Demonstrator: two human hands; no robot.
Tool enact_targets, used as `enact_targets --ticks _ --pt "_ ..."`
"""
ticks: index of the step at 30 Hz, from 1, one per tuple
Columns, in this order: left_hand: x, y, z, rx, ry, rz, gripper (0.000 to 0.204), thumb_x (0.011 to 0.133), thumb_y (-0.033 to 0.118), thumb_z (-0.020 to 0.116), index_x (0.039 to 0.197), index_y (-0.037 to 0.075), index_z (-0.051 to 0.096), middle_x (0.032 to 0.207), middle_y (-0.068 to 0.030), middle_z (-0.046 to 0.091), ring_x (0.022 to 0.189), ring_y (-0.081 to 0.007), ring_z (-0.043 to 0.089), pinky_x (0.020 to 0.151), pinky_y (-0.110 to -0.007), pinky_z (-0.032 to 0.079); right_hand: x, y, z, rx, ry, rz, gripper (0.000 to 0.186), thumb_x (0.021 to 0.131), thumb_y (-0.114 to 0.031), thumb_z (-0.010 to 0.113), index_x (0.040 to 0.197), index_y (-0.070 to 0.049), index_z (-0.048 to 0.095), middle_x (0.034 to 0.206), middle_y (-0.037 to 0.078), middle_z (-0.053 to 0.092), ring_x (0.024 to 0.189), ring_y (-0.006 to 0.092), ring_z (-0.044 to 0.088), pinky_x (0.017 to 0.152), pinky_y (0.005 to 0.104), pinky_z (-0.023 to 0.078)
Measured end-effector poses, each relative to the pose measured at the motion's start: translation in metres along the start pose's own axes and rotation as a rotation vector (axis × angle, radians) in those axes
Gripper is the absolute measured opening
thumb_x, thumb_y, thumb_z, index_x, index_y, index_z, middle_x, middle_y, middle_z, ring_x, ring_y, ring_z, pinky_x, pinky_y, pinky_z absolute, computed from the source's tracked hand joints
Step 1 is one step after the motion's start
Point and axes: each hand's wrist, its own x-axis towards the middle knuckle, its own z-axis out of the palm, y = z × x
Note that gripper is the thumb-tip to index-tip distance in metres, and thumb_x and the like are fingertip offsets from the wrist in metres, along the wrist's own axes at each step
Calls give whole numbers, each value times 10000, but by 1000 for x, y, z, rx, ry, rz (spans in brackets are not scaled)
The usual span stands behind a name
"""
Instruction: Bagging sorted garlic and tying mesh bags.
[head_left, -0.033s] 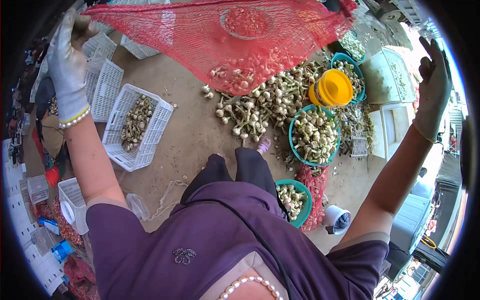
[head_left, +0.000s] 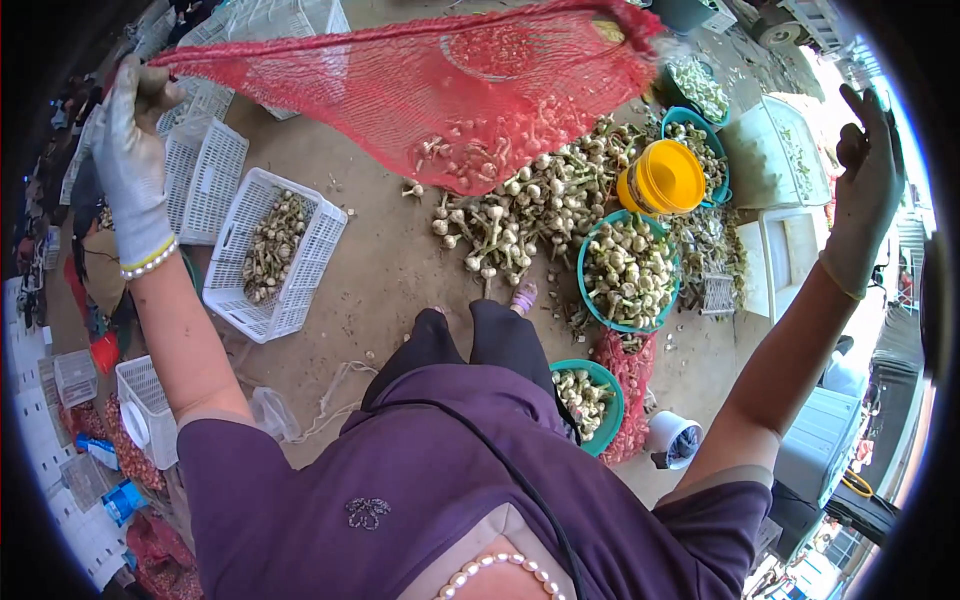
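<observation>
My left hand (head_left: pixel 138 150), in a white work glove, is raised at the far left and pinches one end of a red mesh bag (head_left: pixel 370 85). The bag stretches rightward through the air, with its other end loose. Through the netting I see part of a heap of garlic bulbs (head_left: pixel 510 215) with stems, lying on the ground. My right hand (head_left: pixel 865 190), also gloved, is raised at the far right, apart from the bag. Its fingers are spread and it holds nothing.
A white crate (head_left: pixel 318 235) with some garlic stands left of the heap. On the right are a yellow bucket (head_left: pixel 672 180), a teal basin (head_left: pixel 672 300) of garlic and another teal basin (head_left: pixel 612 415) near my legs. A filled red net sack (head_left: pixel 630 385) lies beside it.
The bag's loose right end has swung left, away from my right hand, and its top edge sits lower. My left hand has dropped slightly, still gripping the bag.
</observation>
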Motion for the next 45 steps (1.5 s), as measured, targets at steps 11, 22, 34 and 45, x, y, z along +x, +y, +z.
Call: enact_targets --ticks 11,22,34,45 --pt "-325 10 -151 286 775 -657 282 814 321 558 728 54 527 618 -13 493 479 -80 455 452 -230 430 -117 -20 -34 861 -57 397 267 842 -183 528 1035 1 544 893 84 606 817 144 589 721 245 510" --pt "-602 94 -157 596 1406 -1179 319 815 402 477 762 92 527 673 5 490 547 -121 424 558 -280 384 -128 -85 -36 591 -725 -302 530 821 -541 394 517 -108 374 559 33 429 465 120 360 447 261 239" --pt "-697 73 -138 316 1317 -1232 248 816 339 527 853 95 554 691 -26 564 532 -138 505 490 -354 449 -160 -225 -1 484 -1315 -782 624 807 -593 270 766 1 458 579 147 488 440 209 450 355 274 352" --pt "-911 213 -169 629 2046 -1104 256 795 300 544 880 60 580 624 -20 523 507 -106 475 422 -260 415 -274 -378 80 1061 -1578 -1166 302 775 -306 495 759 -15 414 625 128 510 454 194 457 364 263 347"
